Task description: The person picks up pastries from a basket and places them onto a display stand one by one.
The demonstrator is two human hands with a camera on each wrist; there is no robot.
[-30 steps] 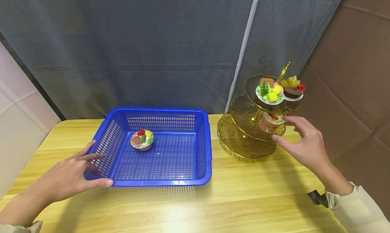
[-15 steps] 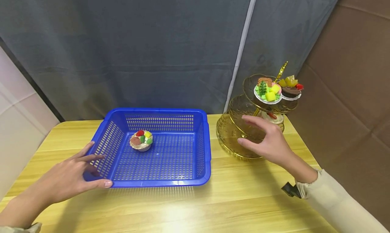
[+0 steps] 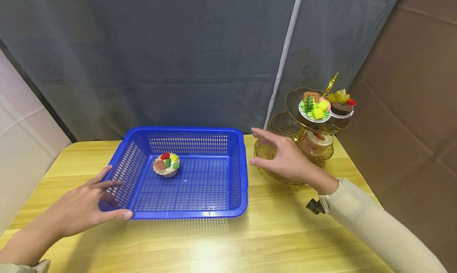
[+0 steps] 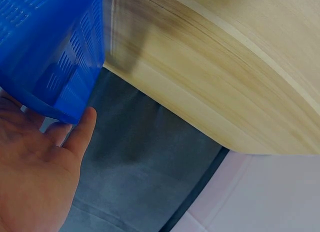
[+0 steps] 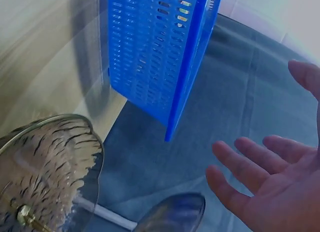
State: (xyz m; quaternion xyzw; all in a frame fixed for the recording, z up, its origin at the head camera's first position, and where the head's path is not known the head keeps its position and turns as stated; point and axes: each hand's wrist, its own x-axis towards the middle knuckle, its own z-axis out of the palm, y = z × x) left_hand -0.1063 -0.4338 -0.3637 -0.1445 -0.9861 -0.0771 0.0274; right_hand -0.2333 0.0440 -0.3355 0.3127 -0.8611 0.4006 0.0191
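My left hand (image 3: 83, 207) holds the left front corner of a blue plastic basket (image 3: 185, 214), fingers over the left rim and thumb on the front rim. Inside the basket sits one toy cupcake (image 3: 166, 164) with red, yellow and green toppings. With fingers spread and nothing between them, my right hand (image 3: 285, 158) hovers between the basket and a tiered gold-rimmed stand (image 3: 265, 168), overlapping the stand's lower plates. The top plate bears a green-and-yellow cupcake (image 3: 315, 109) and a chocolate cupcake (image 3: 341, 106). Lower down is a pink-and-cream cake cup (image 3: 317, 142).
Both the basket and the stand are on a wooden table (image 3: 214, 245). A grey curtain (image 3: 178, 66) hangs behind it, and a brown cloth (image 3: 410, 118) closes off the right side. The stand's gold handle (image 3: 331, 83) sticks up above the top plate.
My right hand has moved left, away from the cake cup on the stand's middle plate toward the basket, carrying nothing. My left hand and the basket have stayed put.
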